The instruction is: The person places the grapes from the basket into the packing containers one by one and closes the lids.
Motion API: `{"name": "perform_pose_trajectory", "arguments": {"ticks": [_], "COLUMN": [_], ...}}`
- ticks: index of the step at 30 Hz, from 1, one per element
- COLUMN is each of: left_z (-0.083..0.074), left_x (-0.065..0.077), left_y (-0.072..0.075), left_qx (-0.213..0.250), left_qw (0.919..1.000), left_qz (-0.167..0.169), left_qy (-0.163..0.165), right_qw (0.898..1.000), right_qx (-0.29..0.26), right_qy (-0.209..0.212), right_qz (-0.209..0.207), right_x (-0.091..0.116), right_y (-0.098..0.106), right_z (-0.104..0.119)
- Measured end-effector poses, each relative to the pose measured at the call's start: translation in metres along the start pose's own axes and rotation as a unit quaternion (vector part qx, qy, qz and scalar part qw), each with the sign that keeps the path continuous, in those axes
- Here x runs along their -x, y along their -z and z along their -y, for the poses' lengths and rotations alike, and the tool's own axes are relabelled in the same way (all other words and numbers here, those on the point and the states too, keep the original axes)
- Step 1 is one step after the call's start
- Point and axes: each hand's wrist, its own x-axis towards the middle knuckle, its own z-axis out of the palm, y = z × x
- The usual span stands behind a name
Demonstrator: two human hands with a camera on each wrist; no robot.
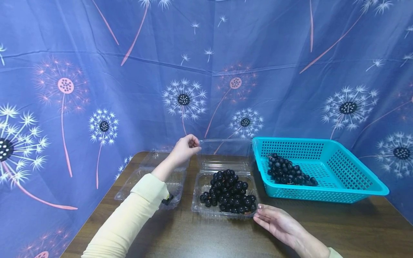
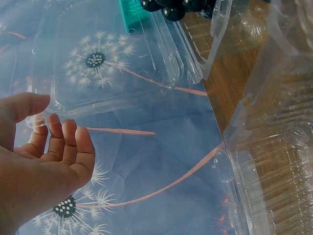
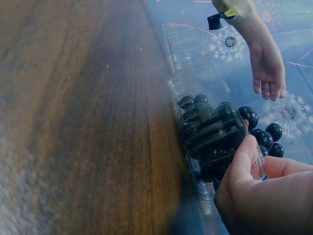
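Note:
A clear plastic clamshell box [image 1: 200, 209] stands on the table with its lid [image 1: 222, 152] raised. Dark grapes [image 1: 229, 191] are heaped in its base. My left hand [image 1: 185, 147] pinches the lid's upper left corner between thumb and fingertips; the left wrist view shows that corner at the left hand [image 2: 49, 152]. At the base's front right corner, my right hand [image 1: 279, 224] pinches the rim. In the right wrist view the right hand [image 3: 259, 191] has thumb and fingers on either side of the plastic edge, close beside the grapes [image 3: 264, 139].
A turquoise basket [image 1: 322, 199] stands to the right, with another bunch of grapes [image 1: 287, 170] inside. Left of the box, partly behind my left sleeve, lies a second clear clamshell box [image 1: 135, 181], open. A blue dandelion-print cloth [image 1: 209, 89] hangs behind the table [image 1: 206, 236].

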Motion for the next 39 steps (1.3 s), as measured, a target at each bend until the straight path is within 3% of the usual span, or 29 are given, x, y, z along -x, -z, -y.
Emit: {"name": "perform_pose_trajectory", "arguments": {"ticks": [7,12,21,30,39], "left_z": [0.0,0.0,-0.005,-0.009,-0.014], "left_x": [0.004,0.01,0.018,0.027,0.038], "left_y": [0.002,0.003,0.001,-0.001,-0.005], "left_qx": [-0.031,-0.071,-0.125,-0.165,-0.202], "left_qw": [0.9993,0.9962,0.9861,0.9775,0.9644], "left_qz": [0.003,0.002,-0.014,-0.025,-0.039], "left_qy": [-0.02,-0.051,-0.109,-0.128,-0.166], "right_qw": [1.0,1.0,0.999,0.998,0.999], "right_qx": [0.001,0.009,0.007,0.013,0.012], "right_qy": [0.002,0.009,0.01,0.013,-0.001], "right_qz": [-0.022,-0.024,-0.044,-0.057,-0.031], "right_x": [0.0,0.0,0.0,0.001,0.003], "right_y": [-0.002,-0.003,-0.004,-0.006,-0.004], "right_z": [-0.001,-0.002,-0.003,-0.004,-0.002]}}
